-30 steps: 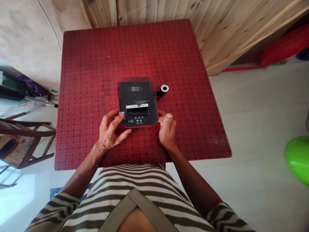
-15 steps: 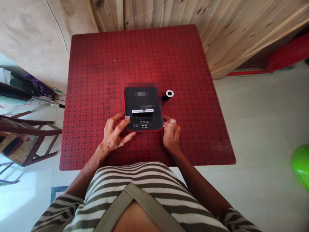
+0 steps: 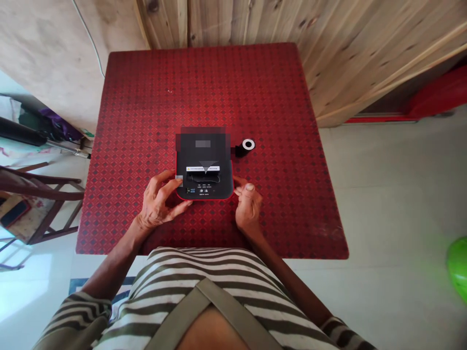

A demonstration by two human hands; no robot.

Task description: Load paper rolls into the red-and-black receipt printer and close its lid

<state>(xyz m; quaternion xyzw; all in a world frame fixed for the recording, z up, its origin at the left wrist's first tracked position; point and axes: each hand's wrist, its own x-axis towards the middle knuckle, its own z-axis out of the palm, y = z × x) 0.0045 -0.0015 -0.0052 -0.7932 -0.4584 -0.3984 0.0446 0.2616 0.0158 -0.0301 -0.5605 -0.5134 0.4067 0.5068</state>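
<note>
A flat black device (image 3: 206, 155) with rounded corners and a red rim lies on the red patterned table. It has a white label strip, a slot and small printed markings near its front edge; blurred patches cover its far part. My left hand (image 3: 156, 199) is around its near left corner, with one fingertip on a small grey patch on top and the thumb at the front edge. Curled up with the thumb on top, my right hand (image 3: 249, 206) has fingers against the device's right edge. Whether it pinches anything is hidden. A black cylinder with a white ring-shaped end (image 3: 248, 144) stands just right of the device.
The red table (image 3: 146, 97) meets a wooden plank wall (image 3: 233, 22) at the back. To the left are a wooden chair (image 3: 54, 209) and a black pole with a metal rod (image 3: 25, 132). A bright green rounded object (image 3: 458, 267) is on the floor at right.
The view has shifted slightly, so the table, device and hands appear further left. Both hands keep the same pose at the device.
</note>
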